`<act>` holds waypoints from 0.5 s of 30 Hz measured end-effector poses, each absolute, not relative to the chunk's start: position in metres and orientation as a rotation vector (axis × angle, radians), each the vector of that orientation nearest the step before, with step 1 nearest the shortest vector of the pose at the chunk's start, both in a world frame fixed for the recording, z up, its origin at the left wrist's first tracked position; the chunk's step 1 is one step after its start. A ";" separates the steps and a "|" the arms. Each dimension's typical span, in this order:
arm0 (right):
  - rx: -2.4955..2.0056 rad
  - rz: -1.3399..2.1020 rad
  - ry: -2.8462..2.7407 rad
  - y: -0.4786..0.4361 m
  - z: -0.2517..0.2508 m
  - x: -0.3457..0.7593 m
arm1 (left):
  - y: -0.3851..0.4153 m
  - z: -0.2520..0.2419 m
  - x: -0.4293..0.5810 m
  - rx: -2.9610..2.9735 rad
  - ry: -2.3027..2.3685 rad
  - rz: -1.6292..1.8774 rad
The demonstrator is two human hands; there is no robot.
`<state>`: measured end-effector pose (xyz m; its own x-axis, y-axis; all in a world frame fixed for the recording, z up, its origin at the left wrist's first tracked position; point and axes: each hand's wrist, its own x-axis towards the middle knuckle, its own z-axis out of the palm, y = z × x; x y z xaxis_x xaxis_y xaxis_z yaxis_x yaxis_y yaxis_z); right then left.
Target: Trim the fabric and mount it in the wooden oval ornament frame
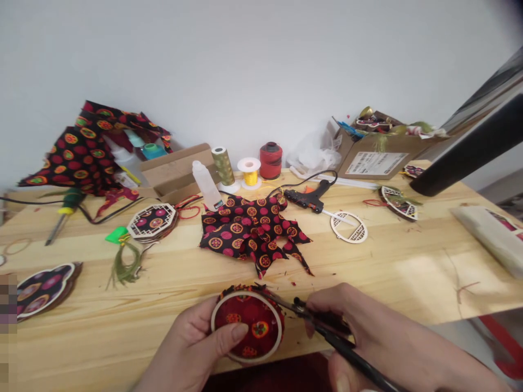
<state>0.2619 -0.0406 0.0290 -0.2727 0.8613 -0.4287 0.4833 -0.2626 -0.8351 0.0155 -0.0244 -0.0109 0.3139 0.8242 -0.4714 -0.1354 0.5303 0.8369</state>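
Clamped between the thumb and fingers of the left hand [194, 340], a round frame [265, 329] is held at the near edge of the worktop [159, 305], with its red patterned cloth face turned up and its pale rim exposed. Scissors [301, 309] with black handles are gripped in the right hand [363, 326], whose fingers are closed around the handles. The blades are pointed at the upper right part of the frame's cloth-covered edge; whether cloth is caught between them cannot be told.

Beyond the frame, near the middle of the worktop, a ragged black cloth piece [245, 228] with red and orange circles is spread out. Toward the right edge, a glue gun [308, 198] is laid down, and an oval lattice piece [351, 234] is crossed by its white stick. Along the far edge, a squeeze bottle [207, 185], a yellow spool [250, 178] and a red spool [270, 161] are lined up, and a filled cardboard box [373, 160] is placed near the far right corner. Toward the left edge, an octagonal ornament [153, 222] and a screwdriver [65, 212] are seen.
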 end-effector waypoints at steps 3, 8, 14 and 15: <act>-1.728 1.612 -1.793 -0.039 0.033 0.260 | -0.025 -0.014 0.013 0.815 1.043 0.693; -1.731 1.717 -1.804 -0.038 0.034 0.256 | -0.025 -0.018 0.010 0.814 1.027 0.673; -1.721 1.775 -1.778 -0.037 0.033 0.258 | -0.025 -0.019 0.009 0.816 0.999 0.657; -1.712 1.784 -1.767 -0.037 0.032 0.258 | -0.025 -0.019 0.010 0.815 1.001 0.662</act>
<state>0.2583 -0.0374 0.0316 -0.3614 0.7137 -0.6001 0.5933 -0.3205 -0.7384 0.0095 -0.0248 -0.0191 0.3976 0.7944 -0.4593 -0.1118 0.5388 0.8350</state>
